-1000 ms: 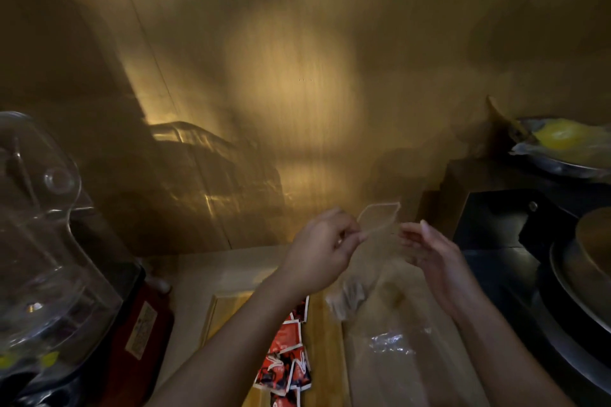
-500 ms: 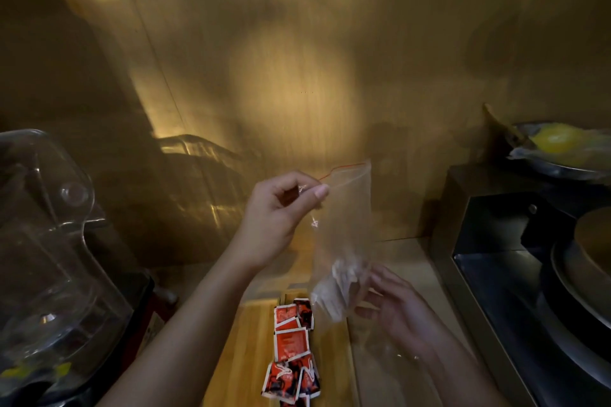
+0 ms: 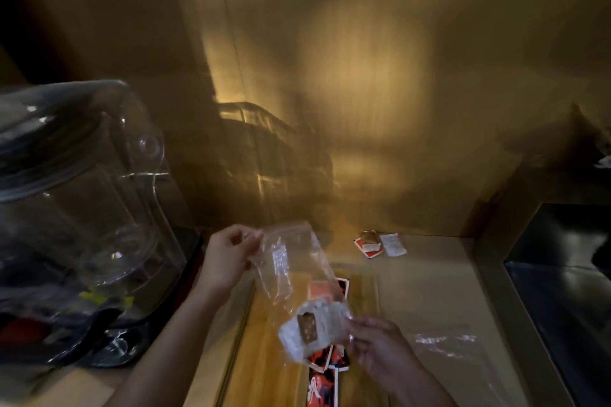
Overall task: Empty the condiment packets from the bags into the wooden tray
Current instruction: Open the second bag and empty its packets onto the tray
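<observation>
A clear zip bag (image 3: 291,261) stretches over the wooden tray (image 3: 264,340). My left hand (image 3: 228,258) pinches its upper end. My right hand (image 3: 377,340) grips the lower end, where white condiment packets (image 3: 314,324) bunch up inside the plastic. Red and black packets (image 3: 327,363) lie in the tray below the bag.
A large clear plastic container (image 3: 76,208) stands at the left. Another empty clear bag (image 3: 446,340) lies on the counter right of the tray. Two loose packets (image 3: 380,244) rest by the back wall. A dark metal appliance (image 3: 562,291) fills the right side.
The bag has come down from upright and high to slanting over the tray. My left hand dropped lower and left; my right hand now grips the packet-filled end.
</observation>
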Demonstrator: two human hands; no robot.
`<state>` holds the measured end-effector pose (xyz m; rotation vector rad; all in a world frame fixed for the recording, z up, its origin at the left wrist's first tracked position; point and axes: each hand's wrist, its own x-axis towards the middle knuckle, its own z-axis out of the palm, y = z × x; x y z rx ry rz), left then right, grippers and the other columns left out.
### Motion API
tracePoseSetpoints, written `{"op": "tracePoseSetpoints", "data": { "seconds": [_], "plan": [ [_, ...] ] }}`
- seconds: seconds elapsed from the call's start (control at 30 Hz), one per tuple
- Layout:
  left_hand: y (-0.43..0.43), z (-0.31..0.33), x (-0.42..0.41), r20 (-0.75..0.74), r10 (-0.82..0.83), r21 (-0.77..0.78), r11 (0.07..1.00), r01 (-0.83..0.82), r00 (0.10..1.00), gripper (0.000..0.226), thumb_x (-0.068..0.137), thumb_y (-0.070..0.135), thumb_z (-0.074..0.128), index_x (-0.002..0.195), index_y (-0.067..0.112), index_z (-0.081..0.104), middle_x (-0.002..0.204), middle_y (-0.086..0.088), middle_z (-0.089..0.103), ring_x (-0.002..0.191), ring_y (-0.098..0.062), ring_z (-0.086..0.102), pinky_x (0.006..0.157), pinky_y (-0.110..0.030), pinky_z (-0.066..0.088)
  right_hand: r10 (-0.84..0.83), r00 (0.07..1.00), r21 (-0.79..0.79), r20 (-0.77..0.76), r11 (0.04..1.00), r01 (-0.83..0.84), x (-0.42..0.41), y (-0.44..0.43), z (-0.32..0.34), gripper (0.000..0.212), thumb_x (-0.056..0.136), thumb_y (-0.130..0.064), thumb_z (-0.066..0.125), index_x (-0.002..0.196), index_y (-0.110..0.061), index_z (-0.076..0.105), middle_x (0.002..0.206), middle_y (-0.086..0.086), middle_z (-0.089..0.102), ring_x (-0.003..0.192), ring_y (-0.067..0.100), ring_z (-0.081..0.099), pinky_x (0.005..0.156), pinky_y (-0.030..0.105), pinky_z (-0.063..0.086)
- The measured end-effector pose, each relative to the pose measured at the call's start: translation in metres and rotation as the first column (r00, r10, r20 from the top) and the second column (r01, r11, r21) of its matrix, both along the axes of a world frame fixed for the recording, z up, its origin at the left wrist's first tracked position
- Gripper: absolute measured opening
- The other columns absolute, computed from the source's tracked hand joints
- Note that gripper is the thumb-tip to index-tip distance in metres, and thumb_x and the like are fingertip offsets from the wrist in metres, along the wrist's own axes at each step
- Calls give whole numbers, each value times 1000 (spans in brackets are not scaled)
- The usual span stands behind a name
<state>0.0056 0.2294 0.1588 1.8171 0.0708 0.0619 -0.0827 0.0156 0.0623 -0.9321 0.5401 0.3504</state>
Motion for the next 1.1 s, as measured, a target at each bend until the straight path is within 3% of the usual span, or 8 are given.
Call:
{"op": "tracePoseSetpoints", "data": {
  "seconds": [0.13, 0.3, 0.47, 0.6, 0.73, 0.8, 0.9, 1.1],
  "plan": [
    [30, -42, -1, -96, 67, 115, 992, -56, 993, 20, 91, 13, 56, 71, 10, 60, 62, -4, 57, 57, -16, 53, 59, -30, 45, -1, 992, -53, -123, 999, -6, -4, 27, -12, 11, 78, 13, 61, 83, 4, 56, 48, 13, 64, 36, 18, 55, 31, 17, 42],
    [48, -80, 14, -162, 151, 203, 972, -117, 975, 17, 89, 17, 57, 73, 12, 58, 69, -7, 63, 65, -23, 60, 69, -42, 53, 33, 966, 3, -258, 999, -33, -3, 59, -21, 6, 81, 8, 61, 81, 2, 62, 70, 17, 65, 55, 21, 58, 36, 18, 46],
    [45, -100, 25, -240, 198, 72, 980, -186, 950, 10, 90, 9, 54, 81, 12, 56, 76, -5, 60, 74, -20, 58, 65, -32, 50, -7, 935, -9, -356, 1000, 4, 5, 83, -34, 8, 81, 8, 61, 86, 1, 62, 74, 15, 66, 65, 21, 54, 38, 19, 50],
    [45, -122, 29, -345, 209, -28, 972, -233, 915, 23, 90, 13, 55, 109, 21, 47, 108, -9, 60, 95, -28, 62, 88, -45, 54, -61, 921, -37, -385, 998, 51, 5, 91, -40, 15, 80, 12, 60, 93, 5, 59, 80, 19, 63, 68, 24, 56, 39, 23, 53],
    [55, -142, 18, -455, 134, -130, 968, -214, 881, 32, 88, 9, 56, 114, 23, 41, 96, -7, 57, 88, -29, 61, 74, -39, 52, -87, 903, -71, -420, 996, 63, 3, 96, -42, 12, 81, 11, 58, 83, -1, 59, 78, 16, 63, 68, 24, 60, 40, 24, 54],
    [58, -144, 7, -480, 97, -20, 992, -122, 872, 17, 90, 16, 56, 107, 13, 55, 92, -6, 58, 101, -38, 61, 87, -45, 49, -93, 897, -79, -431, 995, 65, 3, 97, -41, 10, 83, 10, 57, 84, 0, 59, 77, 17, 64, 66, 25, 60, 39, 24, 54],
    [62, -145, -18, -486, 100, 184, 983, -10, 868, 15, 91, 25, 55, 87, 12, 62, 96, -15, 64, 97, -34, 62, 86, -39, 48, -92, 891, -83, -445, 995, 62, 4, 98, -41, 11, 81, 8, 60, 91, 3, 60, 75, 18, 63, 64, 24, 59, 37, 24, 53],
    [71, -156, -69, -470, -56, 406, 872, 272, 881, 52, 69, 46, 74, 110, 20, 55, 102, 4, 65, 97, -19, 64, 79, -30, 49, -67, 907, -55, -416, 997, 48, 4, 96, -51, 7, 81, 9, 59, 83, 2, 61, 52, 12, 64, 50, 22, 49, 42, 25, 54]
  ]
}}
